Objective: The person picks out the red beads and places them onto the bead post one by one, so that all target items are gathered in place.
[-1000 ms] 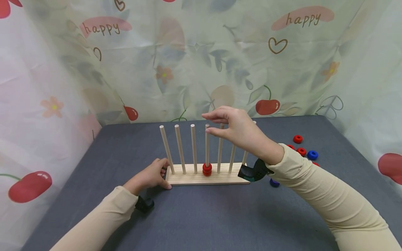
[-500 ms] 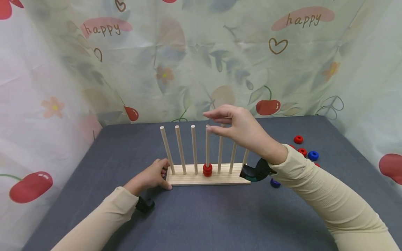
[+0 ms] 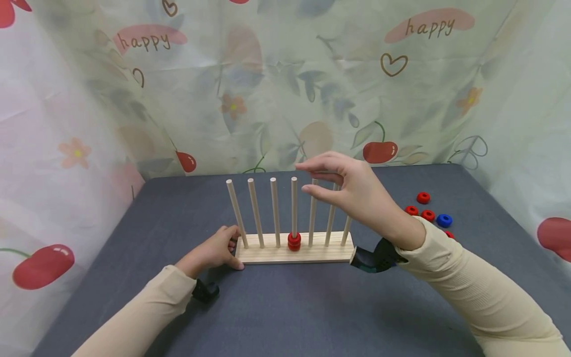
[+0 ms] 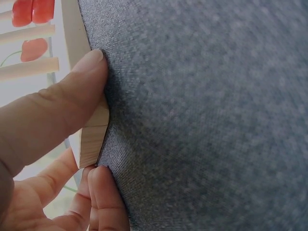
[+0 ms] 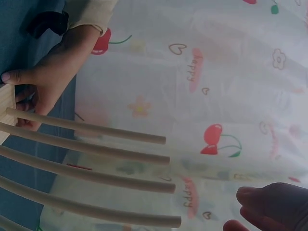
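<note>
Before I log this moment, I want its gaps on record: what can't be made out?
Head view: the top of the rightmost peg, hidden behind the right hand.
Head view: part of one loose red ring, behind the right sleeve.
Right wrist view: the rest of the wooden base, cut off by the left edge.

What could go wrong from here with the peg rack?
1. The right hand is up near the tops of the pegs; it might catch one and jolt the wooden base.
2. The left hand grips only one end of that base, so a bump could swivel the other end.
3. The right sleeve passes near the loose rings in the head view; if low enough, it may scatter them.
</note>
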A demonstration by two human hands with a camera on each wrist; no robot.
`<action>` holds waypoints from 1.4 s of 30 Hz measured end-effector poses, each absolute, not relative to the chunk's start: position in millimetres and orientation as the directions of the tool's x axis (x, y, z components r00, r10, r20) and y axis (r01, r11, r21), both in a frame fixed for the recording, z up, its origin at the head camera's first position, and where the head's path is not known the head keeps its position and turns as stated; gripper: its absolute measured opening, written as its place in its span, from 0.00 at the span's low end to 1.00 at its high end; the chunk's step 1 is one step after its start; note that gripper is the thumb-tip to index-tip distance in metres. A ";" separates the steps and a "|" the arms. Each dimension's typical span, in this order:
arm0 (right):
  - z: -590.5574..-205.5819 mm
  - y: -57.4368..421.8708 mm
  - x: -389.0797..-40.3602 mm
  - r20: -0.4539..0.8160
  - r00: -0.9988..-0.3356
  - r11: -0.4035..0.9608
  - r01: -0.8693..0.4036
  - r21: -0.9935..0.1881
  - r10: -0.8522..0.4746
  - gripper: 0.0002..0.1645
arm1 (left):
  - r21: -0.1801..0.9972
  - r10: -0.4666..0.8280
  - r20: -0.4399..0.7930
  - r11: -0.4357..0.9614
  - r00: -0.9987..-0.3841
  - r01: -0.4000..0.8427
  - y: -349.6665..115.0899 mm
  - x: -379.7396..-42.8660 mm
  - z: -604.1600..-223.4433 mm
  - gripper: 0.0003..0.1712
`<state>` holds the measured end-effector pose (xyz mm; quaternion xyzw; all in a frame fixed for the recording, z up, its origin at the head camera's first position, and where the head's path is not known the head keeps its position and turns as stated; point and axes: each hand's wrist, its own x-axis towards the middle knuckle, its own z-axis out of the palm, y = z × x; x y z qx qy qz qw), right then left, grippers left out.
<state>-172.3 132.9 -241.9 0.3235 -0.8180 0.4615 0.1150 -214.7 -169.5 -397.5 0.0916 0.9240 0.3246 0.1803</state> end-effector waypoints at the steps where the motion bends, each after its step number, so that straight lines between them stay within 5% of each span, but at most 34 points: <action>1: -242.3 133.6 -170.8 0.486 -0.764 0.370 -0.637 -0.677 -0.425 0.22 | 0.633 0.287 -0.274 0.772 -0.918 0.053 -169.8 -214.9 -397.7 0.38; 42: -289.9 191.1 -159.1 0.398 -0.872 0.508 -0.490 -0.709 -0.286 0.20 | 0.662 0.312 -0.243 0.746 -0.918 0.078 -171.0 -214.5 -397.4 0.38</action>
